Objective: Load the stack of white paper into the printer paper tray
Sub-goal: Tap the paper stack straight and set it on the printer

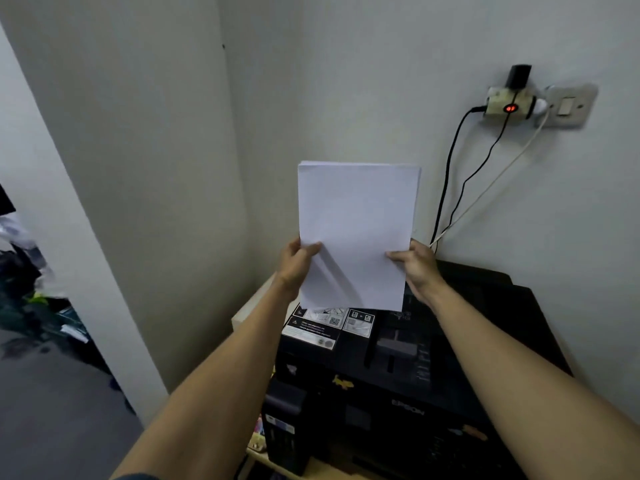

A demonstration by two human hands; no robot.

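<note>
We held the stack of white paper (356,233) up above the black printer (398,368), our left hand (296,263) gripping its 9 o'clock edge and our right hand (414,265) its 3 o'clock edge, so it still had to go into the tray.

White paper stack (356,230), black printer (398,382), black and white cables (446,188), red-lit adapter (509,105).

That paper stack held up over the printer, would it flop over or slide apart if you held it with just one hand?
Probably it would sag: the paper stack stands upright only with the left hand and right hand pinching its lower sides. A crease-like shadow near the left thumb hints that it bends easily. The top edges look slightly fanned, so loose sheets could slip.
</note>
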